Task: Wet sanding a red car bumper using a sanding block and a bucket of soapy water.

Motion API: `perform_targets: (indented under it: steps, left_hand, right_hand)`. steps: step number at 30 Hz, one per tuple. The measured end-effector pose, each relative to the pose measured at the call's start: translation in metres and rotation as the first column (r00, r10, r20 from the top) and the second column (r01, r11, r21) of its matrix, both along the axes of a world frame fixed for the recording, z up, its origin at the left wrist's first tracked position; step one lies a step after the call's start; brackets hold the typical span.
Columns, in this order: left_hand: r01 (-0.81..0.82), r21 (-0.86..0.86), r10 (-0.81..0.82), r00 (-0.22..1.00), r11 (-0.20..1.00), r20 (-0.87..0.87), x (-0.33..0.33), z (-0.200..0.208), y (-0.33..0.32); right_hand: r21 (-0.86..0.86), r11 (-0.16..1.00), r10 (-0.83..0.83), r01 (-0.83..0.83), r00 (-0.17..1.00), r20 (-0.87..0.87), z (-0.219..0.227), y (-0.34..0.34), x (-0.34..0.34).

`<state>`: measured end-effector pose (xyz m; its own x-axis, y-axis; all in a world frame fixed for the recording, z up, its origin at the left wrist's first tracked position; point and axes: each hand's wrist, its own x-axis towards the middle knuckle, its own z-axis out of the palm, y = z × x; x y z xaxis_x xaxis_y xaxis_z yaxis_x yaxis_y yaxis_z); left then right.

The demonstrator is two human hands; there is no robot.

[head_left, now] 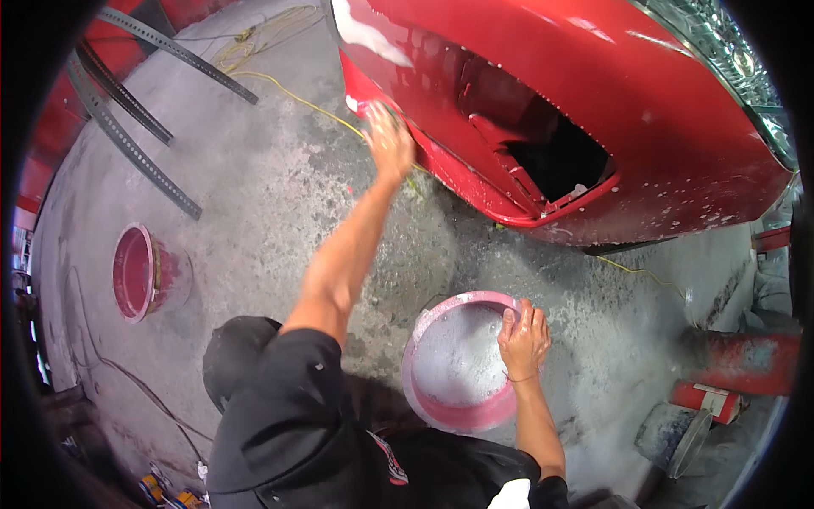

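Observation:
My left hand point(388, 146) reaches forward, its fingers stretched out and laid against the lower lip of a red car bumper point(721, 140). A narrow dark-green edge shows by its fingertips; I cannot make out what it is. With my right hand point(524, 341) I grip the right rim of a round pink tub point(414, 373), thumb inside and fingers over the edge. Foamy, whitish water point(458, 352) fills much of the tub, which rests on the floor in front of my body. White patches and droplets mark the bumper, and a dark rectangular opening point(564, 157) is cut into its face.
A second pink bucket point(174, 280) stands at left. Perforated metal strips point(140, 161) jut in at upper left. Across the wet concrete floor point(263, 195) run a yellow cord point(297, 100) and a dark cable point(140, 386). A dirty bucket point(670, 437) lies tipped at lower right beside a red can point(708, 400).

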<state>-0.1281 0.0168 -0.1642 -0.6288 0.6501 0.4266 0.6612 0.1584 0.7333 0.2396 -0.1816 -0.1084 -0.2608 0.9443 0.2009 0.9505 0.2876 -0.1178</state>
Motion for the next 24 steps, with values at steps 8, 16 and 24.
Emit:
perform_targets:
  steps: [8, 16, 24]
  left_hand:
    - [0.153, 0.068, -0.131, 0.958, 0.986, -0.255, 0.042, -0.016, -0.024]
    - [0.242, 0.006, -0.241, 0.968, 0.970, -0.068, 0.093, -0.006, -0.046]
    - [-0.071, -0.160, 0.029, 0.967, 0.985, -0.255, -0.007, 0.003, 0.000]
  right_hand:
    - [0.047, 0.999, 0.009, -0.013, 0.997, 0.080, -0.004, 0.002, 0.002]
    - [0.069, 0.998, -0.015, 0.006, 0.992, 0.128, -0.008, 0.001, 0.001]
    - [0.097, 0.995, -0.032, 0.019, 0.992, 0.125, -0.006, -0.001, -0.005]
